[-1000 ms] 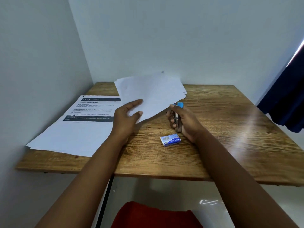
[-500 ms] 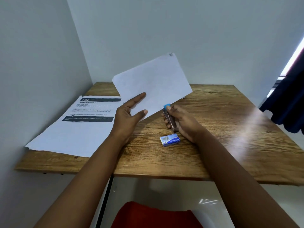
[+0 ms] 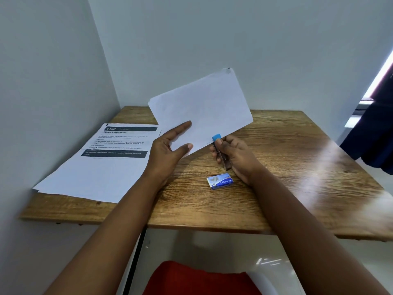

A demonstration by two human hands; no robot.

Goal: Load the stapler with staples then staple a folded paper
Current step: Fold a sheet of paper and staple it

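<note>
A folded white paper [image 3: 204, 109] is lifted off the table and tilted up toward the wall. My left hand [image 3: 170, 150] holds its lower left corner, thumb on the front and fingers stretched along the sheet. My right hand [image 3: 236, 154] grips a small metal stapler with a blue tip [image 3: 220, 150], which sits at the paper's lower edge. A small blue staple box [image 3: 220, 182] lies on the wooden table [image 3: 287, 177] just in front of my right hand.
Printed sheets [image 3: 102, 162] lie at the table's left side, against the left wall. A dark blue curtain [image 3: 374, 133] hangs at the right. Something red [image 3: 197, 279] shows below the table's front edge.
The folded paper has been lifted from lying on the table to a raised, tilted position. My right hand with the stapler has shifted slightly and turned toward the paper's lower edge.
</note>
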